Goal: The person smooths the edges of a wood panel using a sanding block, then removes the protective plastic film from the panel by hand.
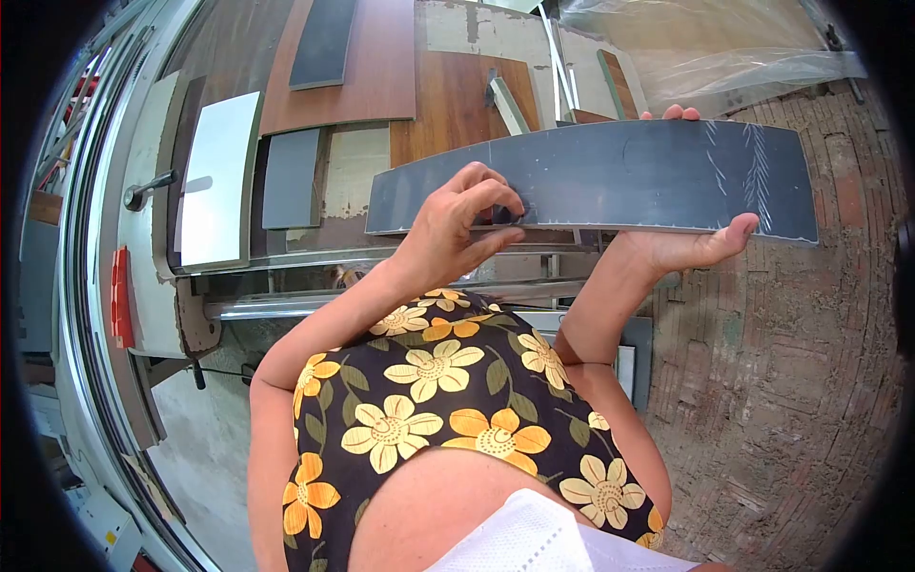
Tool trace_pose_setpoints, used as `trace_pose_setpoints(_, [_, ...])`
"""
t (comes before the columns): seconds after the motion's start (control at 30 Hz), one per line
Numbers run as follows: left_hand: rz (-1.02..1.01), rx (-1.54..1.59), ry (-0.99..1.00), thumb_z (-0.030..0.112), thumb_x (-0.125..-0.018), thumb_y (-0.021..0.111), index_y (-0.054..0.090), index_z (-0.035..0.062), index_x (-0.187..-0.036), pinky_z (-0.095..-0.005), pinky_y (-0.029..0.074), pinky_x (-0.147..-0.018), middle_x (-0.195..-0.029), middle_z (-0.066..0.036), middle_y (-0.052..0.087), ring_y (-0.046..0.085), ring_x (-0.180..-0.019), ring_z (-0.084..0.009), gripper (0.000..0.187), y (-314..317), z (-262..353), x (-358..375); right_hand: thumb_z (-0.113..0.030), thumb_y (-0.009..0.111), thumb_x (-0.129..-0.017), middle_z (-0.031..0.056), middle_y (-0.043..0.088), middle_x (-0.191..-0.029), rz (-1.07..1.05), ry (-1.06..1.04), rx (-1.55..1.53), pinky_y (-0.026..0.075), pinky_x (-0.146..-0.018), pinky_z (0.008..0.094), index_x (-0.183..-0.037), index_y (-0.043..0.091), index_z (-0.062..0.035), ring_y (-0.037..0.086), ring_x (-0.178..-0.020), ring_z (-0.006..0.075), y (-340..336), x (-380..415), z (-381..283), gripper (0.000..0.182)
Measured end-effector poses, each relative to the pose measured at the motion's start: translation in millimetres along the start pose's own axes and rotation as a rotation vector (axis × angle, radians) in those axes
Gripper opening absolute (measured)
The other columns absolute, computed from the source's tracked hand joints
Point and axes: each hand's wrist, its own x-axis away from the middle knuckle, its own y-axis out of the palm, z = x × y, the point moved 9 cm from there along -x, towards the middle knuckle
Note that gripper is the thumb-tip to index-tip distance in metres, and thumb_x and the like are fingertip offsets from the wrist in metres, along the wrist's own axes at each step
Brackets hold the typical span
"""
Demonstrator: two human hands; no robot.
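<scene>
A long dark grey panel with pale, chipped edges is held up in front of me. White scratch-like marks show near its right end. My right hand supports it from beneath, thumb along the near edge and fingertips showing over the far edge. Against the near edge, left of the middle, my left hand has its fingers curled and thumb bent. Something small and dark shows between those fingers; I cannot tell what it is.
Wooden boards, a white panel and a smaller grey panel lie on the work surface beyond. A metal rail runs along its near side. To the left are a black-handled lever and a red piece. Brick flooring is at right.
</scene>
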Motion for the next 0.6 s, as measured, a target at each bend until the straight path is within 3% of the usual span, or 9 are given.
trace_pose_setpoints(0.23, [-0.002, 0.135, -0.011, 0.008, -0.074, 0.077, 0.064, 0.0100, -0.088, -0.0238, 0.043, -0.061, -0.090, -0.001, 0.053, 0.050, -0.075, -0.0108, 0.019, -1, -13, 3, -0.067, 0.048, -0.074, 0.0260, 0.053, -0.117, -0.021, 0.003, 0.024, 0.042, -0.093, 0.0599, -0.129, 0.046, -0.0044, 0.053, -0.112, 0.0409, 5, 1, -1, 0.083])
trace_pose_setpoints(0.6, [-0.054, 0.191, -0.034, 0.007, -0.081, 0.071, 0.059, 0.0080, -0.085, -0.0276, 0.044, -0.070, -0.091, -0.002, 0.050, 0.049, -0.084, -0.0141, 0.013, 2, -15, 3, -0.067, 0.047, -0.075, 0.0263, 0.053, -0.117, -0.017, 0.003, 0.027, 0.042, -0.095, 0.0601, -0.129, 0.046, -0.0039, 0.053, -0.113, 0.0412, 6, 3, -2, 0.084])
